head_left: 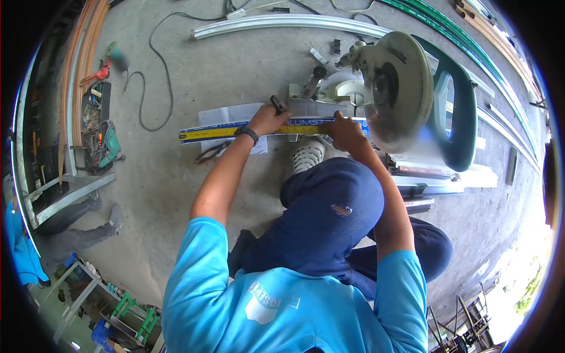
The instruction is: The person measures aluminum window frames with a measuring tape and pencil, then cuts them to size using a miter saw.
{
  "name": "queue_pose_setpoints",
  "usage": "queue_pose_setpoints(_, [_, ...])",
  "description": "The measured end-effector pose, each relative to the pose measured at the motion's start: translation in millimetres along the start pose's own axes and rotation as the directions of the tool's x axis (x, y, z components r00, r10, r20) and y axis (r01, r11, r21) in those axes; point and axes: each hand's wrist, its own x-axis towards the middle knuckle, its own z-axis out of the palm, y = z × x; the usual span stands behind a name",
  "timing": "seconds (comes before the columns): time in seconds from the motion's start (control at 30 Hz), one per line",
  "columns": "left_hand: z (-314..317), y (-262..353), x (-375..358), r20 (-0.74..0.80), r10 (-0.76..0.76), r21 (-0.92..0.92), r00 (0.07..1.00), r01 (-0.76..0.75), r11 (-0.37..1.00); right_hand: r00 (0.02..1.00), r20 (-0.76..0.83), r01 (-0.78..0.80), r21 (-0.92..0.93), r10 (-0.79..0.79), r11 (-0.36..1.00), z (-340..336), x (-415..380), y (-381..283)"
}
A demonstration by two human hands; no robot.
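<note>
A long profile [222, 127] in blue-and-white printed film lies crosswise in front of the mitre saw [400, 88]. A yellow tape measure blade [229, 133] is stretched along it, its end near the profile's left end. My left hand [268, 120] rests over the profile and blade, fingers closed around a dark pen-like marker [277, 105]. Closer to the saw, my right hand [346, 133] is closed on the tape measure against the profile; the tape's case is not visible. The saw's head and green handle stand just right of my right hand.
Pliers [213, 152] lie by a paper sheet [250, 112] under the profile. Aluminium lengths [426, 183] are stacked at right, and another bar [282, 22] lies beyond the saw. A black cable [154, 50] curls across the floor. A tool rack [97, 135] and another person's leg [88, 232] are at left.
</note>
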Motion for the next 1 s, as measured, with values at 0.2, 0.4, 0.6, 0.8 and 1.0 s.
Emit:
queue_pose_setpoints(0.2, [-4, -30, -11, -0.055, 0.094, 0.049, 0.994, -0.091, 0.995, 0.999, -0.033, -0.021, 0.063, 0.023, 0.998, -8, -4, -5])
queue_pose_setpoints(0.4, [-4, -34, -10, -0.053, 0.078, 0.070, 0.996, -0.074, 0.995, 0.999, -0.041, -0.028, 0.085, 0.031, 0.996, -5, -3, -3])
queue_pose_setpoints(0.6, [-3, -36, -11, -0.059, 0.111, 0.071, 0.992, -0.107, 0.992, 1.000, -0.028, 0.002, 0.103, 0.001, 0.995, -5, -2, -2])
queue_pose_setpoints(0.8, [-3, -35, -11, -0.060, 0.129, 0.067, 0.990, -0.125, 0.990, 0.999, -0.031, -0.009, 0.050, 0.011, 0.999, -6, -2, -3])
queue_pose_setpoints(1.0, [-3, -37, -10, -0.058, 0.152, 0.056, 0.987, -0.149, 0.987, 1.000, -0.020, -0.001, 0.116, 0.003, 0.993, -10, -4, -4])
